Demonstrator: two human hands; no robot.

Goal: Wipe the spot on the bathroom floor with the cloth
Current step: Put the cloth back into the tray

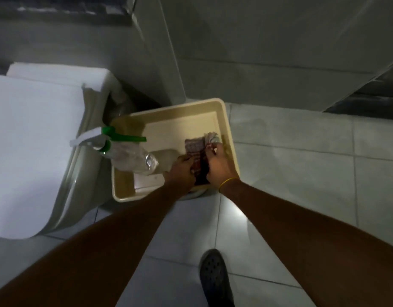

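A dark checked cloth (195, 149) lies in a beige plastic tub (230, 134) standing on the pale tiled floor (290, 178). Both of my hands are inside the tub at its near right side. My left hand (180, 171) grips the cloth's left edge and my right hand (221, 162) grips its right edge, so the lower part of the cloth is hidden between them. A yellow band circles my right wrist. No spot on the floor can be made out in this dim view.
A clear spray bottle (129, 151) with a green and white trigger head lies in the tub's left half. A white toilet (31, 140) with its lid down fills the left. Grey walls rise behind. My dark perforated shoe (214, 278) stands on the tiles below.
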